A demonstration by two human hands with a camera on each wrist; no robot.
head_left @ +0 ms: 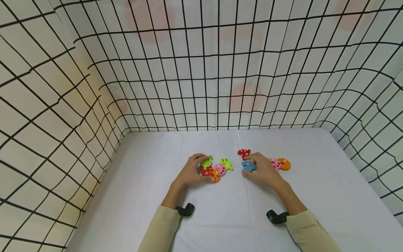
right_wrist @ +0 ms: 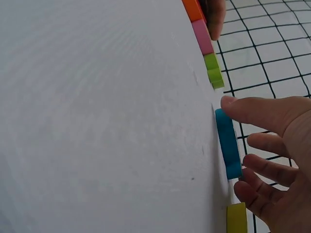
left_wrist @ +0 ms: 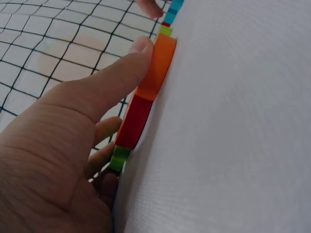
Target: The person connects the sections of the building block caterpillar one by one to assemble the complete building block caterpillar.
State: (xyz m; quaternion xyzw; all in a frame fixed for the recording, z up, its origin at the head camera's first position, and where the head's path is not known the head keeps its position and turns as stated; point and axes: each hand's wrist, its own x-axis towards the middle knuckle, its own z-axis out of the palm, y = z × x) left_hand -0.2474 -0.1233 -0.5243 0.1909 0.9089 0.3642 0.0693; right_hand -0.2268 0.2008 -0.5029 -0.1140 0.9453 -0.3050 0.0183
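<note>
A row of joined flat puzzle pieces lies on the white table: a green frog-like head (head_left: 206, 162), a red piece (head_left: 206, 171), an orange piece (head_left: 216, 176), a pink piece (head_left: 221, 169) and a striped green piece (head_left: 226, 162). My left hand (head_left: 201, 167) grips this row. Its thumb (left_wrist: 131, 58) presses the orange piece (left_wrist: 158, 68), and its fingers curl behind the red piece (left_wrist: 133, 121). My right hand (head_left: 253, 166) pinches a blue piece (head_left: 248, 166), thumb (right_wrist: 243, 109) on its end (right_wrist: 228, 143), with the other fingers curled beside it.
A red piece (head_left: 244, 152) lies just beyond the right hand. A pink piece (head_left: 275, 163) and an orange one (head_left: 284, 164) lie to its right. Black wire-grid walls (head_left: 201, 70) with white backing stand on three sides of the table (head_left: 220, 217).
</note>
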